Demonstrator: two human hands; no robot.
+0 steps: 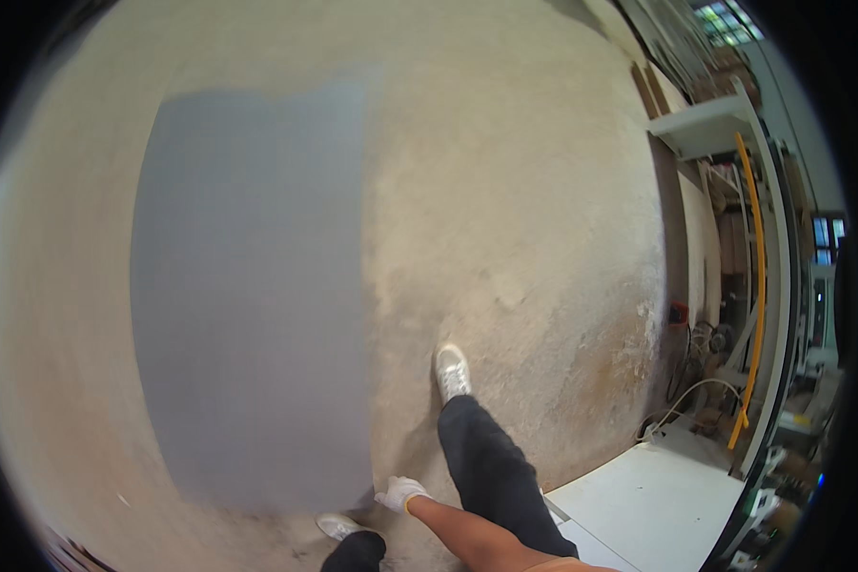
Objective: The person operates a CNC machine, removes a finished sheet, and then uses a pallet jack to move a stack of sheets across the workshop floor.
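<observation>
My right hand [402, 493], in a white glove, reaches in low in the middle of the head view. Its fingers look curled closed beside the near right corner of a large flat grey rectangle [253, 296], perhaps a sheet or a floor patch. Whether the fingertips touch that corner, or hold anything small, I cannot make out. My left hand is outside the picture. Both my feet show in light shoes: one shoe [453, 372] is forward on the concrete floor, the other [339, 525] by the rectangle's near edge.
Worn beige concrete floor [524, 191] surrounds the grey rectangle. Along the right stands a white-framed workbench [701, 124] with a long yellow strip [759, 257] on its side. Cables [682, 405] and machine parts lie underneath. A white panel [648, 496] is at the lower right.
</observation>
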